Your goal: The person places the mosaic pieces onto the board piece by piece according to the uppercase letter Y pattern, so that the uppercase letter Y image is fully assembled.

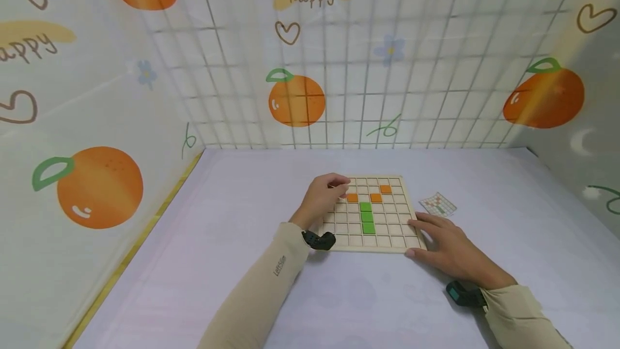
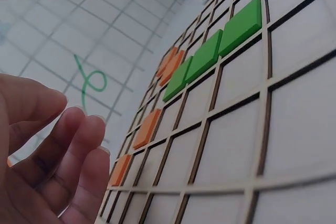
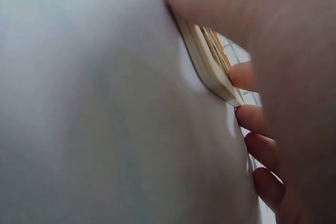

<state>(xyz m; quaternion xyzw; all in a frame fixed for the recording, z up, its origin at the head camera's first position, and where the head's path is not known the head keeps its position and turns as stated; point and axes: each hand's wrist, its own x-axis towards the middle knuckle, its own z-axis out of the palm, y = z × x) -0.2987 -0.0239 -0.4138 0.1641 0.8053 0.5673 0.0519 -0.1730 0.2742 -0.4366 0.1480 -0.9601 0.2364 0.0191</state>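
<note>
A wooden grid board lies on the table in the head view. Three green tiles form a column on it, with several orange tiles further back, spread to both sides. My left hand hovers over the board's back left part, fingers loosely bent, and I see nothing between them. In the left wrist view its fingertips are apart from the nearest orange tile. My right hand holds the board's near right corner, thumb at the front edge and index finger over the right rim.
A small printed card with a coloured grid pattern lies right of the board. Patterned cloth walls with oranges enclose the white table at the back and sides.
</note>
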